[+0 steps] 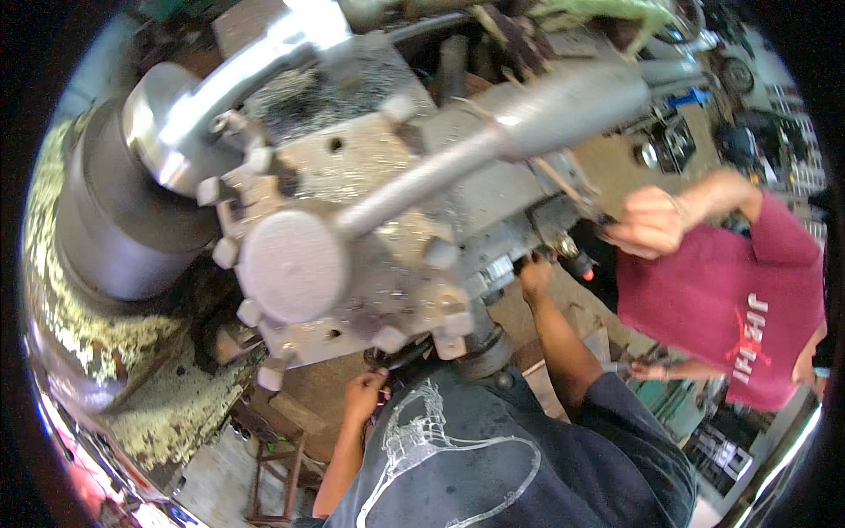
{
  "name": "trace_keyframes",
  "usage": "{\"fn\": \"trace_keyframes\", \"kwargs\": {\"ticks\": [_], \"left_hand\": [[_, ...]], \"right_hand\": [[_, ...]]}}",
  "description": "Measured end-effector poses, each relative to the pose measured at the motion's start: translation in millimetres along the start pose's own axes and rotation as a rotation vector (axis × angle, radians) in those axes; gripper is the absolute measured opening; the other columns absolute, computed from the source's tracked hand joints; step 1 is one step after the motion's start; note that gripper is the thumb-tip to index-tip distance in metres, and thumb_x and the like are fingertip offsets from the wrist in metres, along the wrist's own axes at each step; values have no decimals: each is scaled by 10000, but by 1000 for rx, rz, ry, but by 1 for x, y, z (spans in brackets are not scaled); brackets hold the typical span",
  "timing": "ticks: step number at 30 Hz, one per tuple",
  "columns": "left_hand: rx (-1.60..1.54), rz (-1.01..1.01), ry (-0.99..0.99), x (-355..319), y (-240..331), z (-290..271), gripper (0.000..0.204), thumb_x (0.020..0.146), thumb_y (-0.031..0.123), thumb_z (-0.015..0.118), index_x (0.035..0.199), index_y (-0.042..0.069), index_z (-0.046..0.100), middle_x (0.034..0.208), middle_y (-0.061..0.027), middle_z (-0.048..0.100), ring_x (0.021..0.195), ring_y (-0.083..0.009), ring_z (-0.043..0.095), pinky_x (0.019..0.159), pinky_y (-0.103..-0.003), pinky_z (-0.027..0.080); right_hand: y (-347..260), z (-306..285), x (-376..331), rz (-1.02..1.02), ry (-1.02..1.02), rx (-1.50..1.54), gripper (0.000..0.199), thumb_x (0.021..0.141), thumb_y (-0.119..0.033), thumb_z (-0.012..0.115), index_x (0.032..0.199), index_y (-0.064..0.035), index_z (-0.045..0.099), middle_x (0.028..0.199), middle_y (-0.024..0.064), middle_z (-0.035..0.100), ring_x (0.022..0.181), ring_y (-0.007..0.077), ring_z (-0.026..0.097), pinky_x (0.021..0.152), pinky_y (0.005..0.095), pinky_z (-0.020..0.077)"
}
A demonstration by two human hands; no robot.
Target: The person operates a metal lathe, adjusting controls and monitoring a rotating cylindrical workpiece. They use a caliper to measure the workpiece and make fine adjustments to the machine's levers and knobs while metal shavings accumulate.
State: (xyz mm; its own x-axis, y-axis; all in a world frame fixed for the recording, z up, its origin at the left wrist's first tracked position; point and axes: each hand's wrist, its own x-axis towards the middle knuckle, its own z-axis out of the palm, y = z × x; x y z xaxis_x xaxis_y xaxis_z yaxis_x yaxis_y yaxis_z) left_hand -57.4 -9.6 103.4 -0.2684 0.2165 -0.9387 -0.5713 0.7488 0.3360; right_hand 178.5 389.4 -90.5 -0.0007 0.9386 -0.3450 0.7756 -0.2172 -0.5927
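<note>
While our nearer left hand curls by the dark handle, which slants up rightward from its fingertips, our right hand sits at a dark knob; we can't tell whether either's fingers pinch.

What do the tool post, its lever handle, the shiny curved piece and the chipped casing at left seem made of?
Tool post: probably bare steel, dull with glinting flecks.
Lever handle: smooth grey metal, perhaps steel; blur hides detail.
Shiny curved piece: polished-looking metal, from its strong glare; which metal is unclear.
Chipped casing: likely metal, pale yellow paint flaking to darker patches.
</note>
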Motion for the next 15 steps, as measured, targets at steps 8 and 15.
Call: {"fn": "trace_keyframes", "kwargs": {"ticks": [8, 15], "left_hand": [[-553, -184, 44, 22, 4, 13, 451, 935, 391, 635, 1120, 9, 481, 764, -161, 621, 543, -210, 608, 458, -293, 506], [-540, -74, -23, 24, 5, 22, 252, 955, 246, 582, 1010, 11, 511, 616, -60, 509, 463, -173, 497, 404, -312, 403]], "right_hand": [[-22, -4, -6, 74, 1, 101, 361, 886, -354, 675, 1034, -26, 702, 971, 246, 696, 928, 431, 664, 804, 487, 512], [22, 19, 8, -112, 101, 22, 294, 884, -193, 687, 996, 78, 671, 916, 187, 699, 721, 250, 655, 607, 412, 508]]}}
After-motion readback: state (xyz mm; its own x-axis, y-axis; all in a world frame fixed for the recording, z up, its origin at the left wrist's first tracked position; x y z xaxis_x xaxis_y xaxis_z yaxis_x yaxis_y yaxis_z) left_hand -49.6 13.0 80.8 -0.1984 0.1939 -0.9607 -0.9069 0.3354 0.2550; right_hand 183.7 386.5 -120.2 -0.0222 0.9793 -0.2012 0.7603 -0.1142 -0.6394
